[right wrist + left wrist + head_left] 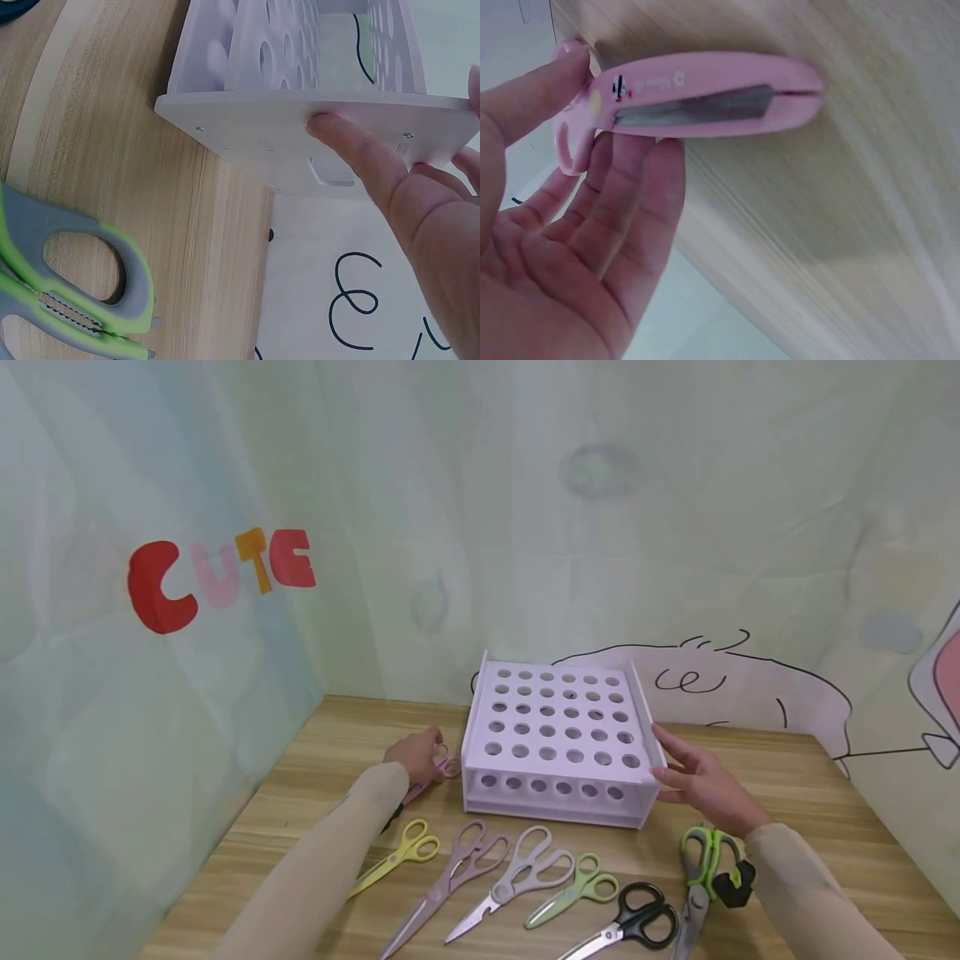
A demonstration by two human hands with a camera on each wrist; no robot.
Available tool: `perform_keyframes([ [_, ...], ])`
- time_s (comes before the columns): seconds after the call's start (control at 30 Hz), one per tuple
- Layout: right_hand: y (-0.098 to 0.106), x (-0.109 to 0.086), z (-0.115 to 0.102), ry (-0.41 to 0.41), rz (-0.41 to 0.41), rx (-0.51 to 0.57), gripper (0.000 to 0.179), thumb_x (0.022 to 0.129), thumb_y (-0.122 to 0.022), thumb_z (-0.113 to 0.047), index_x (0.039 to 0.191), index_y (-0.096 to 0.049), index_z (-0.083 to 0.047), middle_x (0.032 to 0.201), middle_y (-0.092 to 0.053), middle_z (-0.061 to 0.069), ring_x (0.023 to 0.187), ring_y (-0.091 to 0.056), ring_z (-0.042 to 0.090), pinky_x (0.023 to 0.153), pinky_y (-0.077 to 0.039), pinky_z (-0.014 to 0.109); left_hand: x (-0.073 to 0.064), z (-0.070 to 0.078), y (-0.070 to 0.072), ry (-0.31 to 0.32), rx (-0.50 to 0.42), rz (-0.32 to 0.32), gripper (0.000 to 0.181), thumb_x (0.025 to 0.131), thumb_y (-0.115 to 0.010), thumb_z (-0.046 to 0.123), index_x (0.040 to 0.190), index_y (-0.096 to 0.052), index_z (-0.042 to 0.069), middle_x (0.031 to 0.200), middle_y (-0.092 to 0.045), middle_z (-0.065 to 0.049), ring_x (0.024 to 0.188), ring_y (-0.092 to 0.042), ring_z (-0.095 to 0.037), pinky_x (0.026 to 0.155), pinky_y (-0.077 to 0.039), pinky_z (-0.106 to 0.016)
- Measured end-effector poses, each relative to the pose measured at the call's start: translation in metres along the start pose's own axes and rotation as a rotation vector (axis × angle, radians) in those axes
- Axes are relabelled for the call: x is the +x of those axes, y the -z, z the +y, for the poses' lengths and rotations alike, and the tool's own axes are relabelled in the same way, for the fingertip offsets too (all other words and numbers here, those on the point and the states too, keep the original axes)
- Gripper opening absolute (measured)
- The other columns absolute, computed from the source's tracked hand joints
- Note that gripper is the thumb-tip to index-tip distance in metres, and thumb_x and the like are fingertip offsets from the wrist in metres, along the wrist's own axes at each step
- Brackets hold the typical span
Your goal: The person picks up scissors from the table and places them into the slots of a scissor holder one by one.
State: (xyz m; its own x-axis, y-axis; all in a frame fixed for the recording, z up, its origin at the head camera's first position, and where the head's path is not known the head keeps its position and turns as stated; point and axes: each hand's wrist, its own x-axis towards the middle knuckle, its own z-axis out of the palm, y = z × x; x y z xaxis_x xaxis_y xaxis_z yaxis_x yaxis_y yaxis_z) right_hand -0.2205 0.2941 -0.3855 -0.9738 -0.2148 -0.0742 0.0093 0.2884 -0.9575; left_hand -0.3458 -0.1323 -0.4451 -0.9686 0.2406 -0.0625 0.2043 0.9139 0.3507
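My left hand (414, 756) pinches a pair of pink scissors (705, 94) by the handle end, thumb on one side and fingers beneath, beside the rack's left side. Those scissors have a small cartoon print, and their pink tip points away from the palm in the left wrist view. The white rack (560, 743), with rows of round holes on two levels, stands at the back of the table. On its right side panel (247, 135) my right hand (712, 789) rests with extended fingers; the thumb presses the panel's face.
In front of the rack lie yellow scissors (397, 858), mauve scissors (447, 883), pale grey scissors (517, 885), light green scissors (573, 893) and black-handled scissors (636, 920). Green-and-grey scissors (135, 285) lie near my right forearm. A printed curtain (450, 568) hangs behind the wooden table (300, 793).
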Motion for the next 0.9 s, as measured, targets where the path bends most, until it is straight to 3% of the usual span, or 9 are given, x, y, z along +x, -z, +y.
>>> perform_keyframes([
  [0.47, 0.001, 0.0, 0.0, -0.007, -0.013, 0.008, 0.075, 0.1, -0.058, -0.014, 0.16, -0.013, -0.019, 0.164, -0.004, 0.016, 0.139, -0.031, 0.046, 0.093, -0.052, 0.04, -0.005, -0.004, 0.003, -0.07, -0.047, 0.015, 0.053, 0.073, -0.086, 0.019, 0.116, -0.056, 0.012, 0.104, -0.068, -0.016, 0.085, -0.063, -0.027, 0.072, -0.053, -0.045],
  [0.67, 0.001, 0.0, 0.0, -0.016, -0.012, 0.018, 0.077, 0.099, -0.059, -0.014, 0.16, -0.013, -0.019, 0.164, -0.004, 0.016, 0.138, -0.032, 0.046, 0.093, -0.053, 0.038, -0.012, -0.005, 0.01, -0.08, -0.071, 0.012, 0.054, 0.082, -0.082, 0.024, 0.126, -0.054, 0.01, 0.115, -0.065, -0.02, 0.096, -0.063, -0.032, 0.082, -0.053, -0.05],
  [0.9, 0.001, -0.001, 0.003, -0.024, -0.015, 0.011, 0.079, 0.098, -0.062, -0.019, 0.16, -0.013, -0.02, 0.164, -0.004, 0.015, 0.138, -0.032, 0.047, 0.093, -0.053, 0.038, -0.011, -0.01, 0.019, -0.128, -0.15, 0.026, 0.054, 0.085, -0.075, 0.011, 0.134, -0.053, 0.005, 0.114, -0.065, -0.02, 0.102, -0.063, -0.035, 0.094, -0.049, -0.052],
])
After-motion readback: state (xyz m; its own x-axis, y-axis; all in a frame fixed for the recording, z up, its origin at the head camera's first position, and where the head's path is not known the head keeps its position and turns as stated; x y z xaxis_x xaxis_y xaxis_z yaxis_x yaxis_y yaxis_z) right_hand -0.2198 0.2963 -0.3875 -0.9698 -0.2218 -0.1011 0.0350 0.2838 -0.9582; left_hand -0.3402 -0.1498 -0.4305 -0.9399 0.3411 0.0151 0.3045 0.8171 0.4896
